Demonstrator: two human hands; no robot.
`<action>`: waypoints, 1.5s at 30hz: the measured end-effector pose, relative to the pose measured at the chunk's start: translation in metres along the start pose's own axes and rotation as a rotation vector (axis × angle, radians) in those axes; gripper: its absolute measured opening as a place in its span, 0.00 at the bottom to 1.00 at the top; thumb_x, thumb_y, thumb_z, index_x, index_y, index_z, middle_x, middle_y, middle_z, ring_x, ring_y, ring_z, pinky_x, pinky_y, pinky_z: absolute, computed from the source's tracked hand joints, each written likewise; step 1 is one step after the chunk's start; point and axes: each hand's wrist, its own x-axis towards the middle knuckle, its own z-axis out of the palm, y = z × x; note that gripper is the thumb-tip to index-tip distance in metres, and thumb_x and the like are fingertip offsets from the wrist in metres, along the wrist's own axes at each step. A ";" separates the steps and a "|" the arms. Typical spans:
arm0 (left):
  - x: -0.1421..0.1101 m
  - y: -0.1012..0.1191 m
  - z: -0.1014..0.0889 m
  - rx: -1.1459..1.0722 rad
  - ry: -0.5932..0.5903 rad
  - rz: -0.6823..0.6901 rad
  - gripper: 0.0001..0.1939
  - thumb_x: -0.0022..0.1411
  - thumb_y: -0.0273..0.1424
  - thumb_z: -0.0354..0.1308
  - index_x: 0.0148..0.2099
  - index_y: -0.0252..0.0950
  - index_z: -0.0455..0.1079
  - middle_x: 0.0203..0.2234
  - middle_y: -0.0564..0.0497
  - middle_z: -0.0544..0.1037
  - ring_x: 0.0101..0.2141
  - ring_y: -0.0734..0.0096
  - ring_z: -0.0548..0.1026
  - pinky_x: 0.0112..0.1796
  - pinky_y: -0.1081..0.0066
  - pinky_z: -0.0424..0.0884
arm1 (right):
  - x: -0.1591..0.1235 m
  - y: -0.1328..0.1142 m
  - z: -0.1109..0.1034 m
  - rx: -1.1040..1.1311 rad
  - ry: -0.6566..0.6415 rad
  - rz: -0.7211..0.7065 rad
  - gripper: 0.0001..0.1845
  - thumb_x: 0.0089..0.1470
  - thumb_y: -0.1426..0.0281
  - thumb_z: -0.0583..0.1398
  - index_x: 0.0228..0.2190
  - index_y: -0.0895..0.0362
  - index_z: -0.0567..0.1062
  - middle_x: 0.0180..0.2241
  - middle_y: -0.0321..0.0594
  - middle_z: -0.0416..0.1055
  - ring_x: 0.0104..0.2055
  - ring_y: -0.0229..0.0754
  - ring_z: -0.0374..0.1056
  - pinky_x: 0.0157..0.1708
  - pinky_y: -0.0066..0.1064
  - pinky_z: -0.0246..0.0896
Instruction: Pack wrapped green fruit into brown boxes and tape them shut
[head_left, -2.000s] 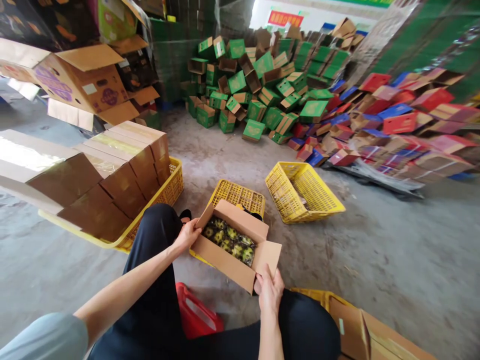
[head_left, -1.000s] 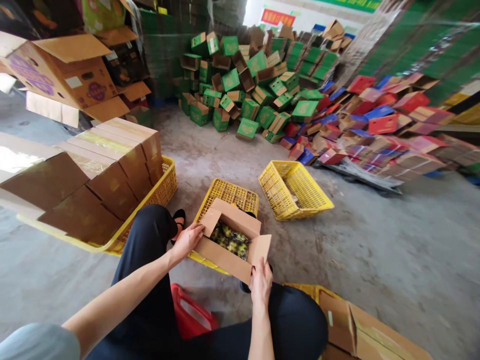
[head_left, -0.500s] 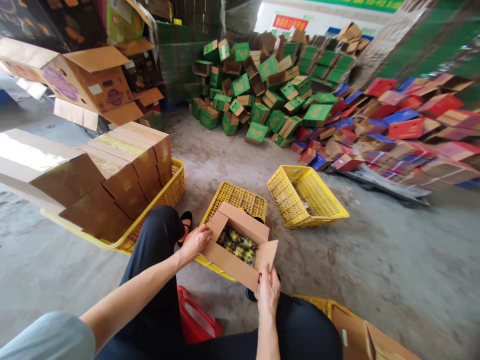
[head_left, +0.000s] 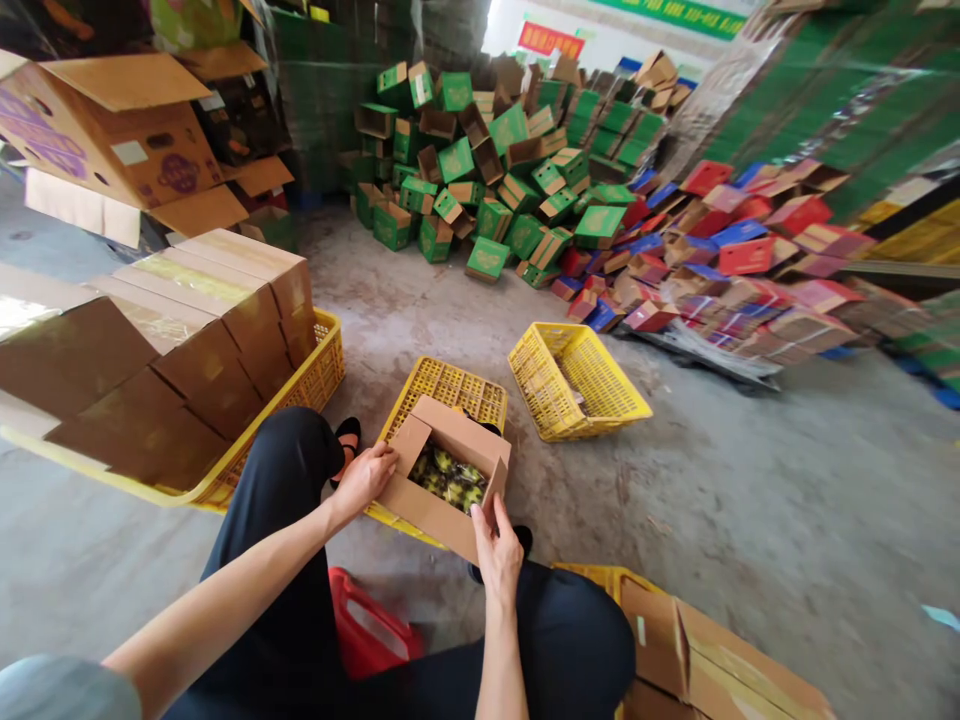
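Observation:
An open cardboard box (head_left: 429,512) rests tilted over an upturned yellow plastic crate (head_left: 466,388) between my knees. Inside lie several round dark fruits (head_left: 448,478) with yellow-green tops, under shiny clear film. The left end flap is folded in. My left hand (head_left: 366,478) is closed on the box's left corner, its fingertips over the edge. At the right end, my right hand (head_left: 498,548) grips the box, thumb on the front flap and fingers behind the right end flap, which stands nearly upright. The long front and back flaps slope outward.
A yellow crate of closed cardboard boxes (head_left: 247,330) stands at left. Another yellow crate (head_left: 577,385) stands ahead right. More cardboard boxes (head_left: 660,640) are beside my right knee. A red plastic object (head_left: 367,625) lies between my legs. Green cartons (head_left: 487,255) and red-blue cartons (head_left: 742,255) are piled behind.
The left end flap went from standing outward to folded in. My right hand has pushed the right end flap from leaning outward to nearly upright. The camera view swings slightly back and forth.

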 end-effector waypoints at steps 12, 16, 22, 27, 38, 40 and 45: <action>0.000 0.003 -0.002 -0.032 0.028 -0.013 0.15 0.72 0.31 0.48 0.42 0.40 0.77 0.43 0.44 0.76 0.41 0.62 0.76 0.44 0.70 0.73 | -0.004 -0.005 0.013 -0.252 0.091 -0.281 0.39 0.64 0.42 0.50 0.55 0.59 0.77 0.58 0.58 0.72 0.57 0.59 0.71 0.55 0.49 0.66; 0.001 0.001 -0.001 -0.012 0.030 -0.012 0.15 0.72 0.30 0.47 0.43 0.39 0.77 0.42 0.44 0.76 0.41 0.62 0.76 0.44 0.71 0.73 | -0.003 -0.006 0.011 -0.246 0.071 -0.309 0.38 0.65 0.42 0.50 0.55 0.59 0.77 0.57 0.58 0.71 0.57 0.58 0.70 0.55 0.49 0.66; 0.000 0.001 -0.001 -0.072 0.039 -0.015 0.15 0.71 0.30 0.48 0.43 0.39 0.77 0.41 0.44 0.76 0.41 0.62 0.76 0.45 0.69 0.73 | -0.002 -0.003 0.010 -0.279 0.030 -0.322 0.34 0.66 0.46 0.51 0.53 0.60 0.79 0.55 0.57 0.72 0.56 0.58 0.70 0.56 0.49 0.66; 0.000 0.001 -0.002 -0.114 0.038 -0.043 0.13 0.70 0.30 0.50 0.45 0.40 0.78 0.41 0.44 0.77 0.41 0.63 0.76 0.45 0.70 0.74 | 0.002 0.006 0.011 -0.270 0.013 -0.306 0.25 0.65 0.61 0.51 0.53 0.58 0.79 0.56 0.55 0.73 0.56 0.57 0.70 0.58 0.50 0.65; 0.006 -0.014 -0.001 -0.328 0.098 -0.144 0.22 0.60 0.19 0.49 0.47 0.37 0.81 0.47 0.44 0.79 0.49 0.62 0.78 0.49 0.66 0.75 | 0.021 0.036 -0.032 -0.159 -0.386 -0.288 0.38 0.50 0.76 0.51 0.62 0.53 0.73 0.66 0.42 0.66 0.69 0.45 0.60 0.67 0.39 0.59; 0.010 -0.018 0.001 -0.407 0.117 -0.231 0.20 0.58 0.20 0.52 0.44 0.37 0.83 0.47 0.43 0.79 0.49 0.60 0.77 0.52 0.62 0.75 | 0.018 0.035 -0.037 -0.151 -0.439 -0.276 0.42 0.48 0.76 0.52 0.65 0.50 0.68 0.69 0.40 0.61 0.72 0.44 0.56 0.68 0.39 0.56; 0.019 -0.023 0.001 -0.529 0.117 -0.362 0.20 0.52 0.20 0.53 0.40 0.34 0.84 0.41 0.44 0.82 0.46 0.59 0.79 0.51 0.60 0.76 | 0.017 0.024 -0.047 -0.094 -0.488 -0.168 0.33 0.54 0.68 0.56 0.62 0.45 0.72 0.68 0.40 0.63 0.70 0.48 0.58 0.64 0.43 0.59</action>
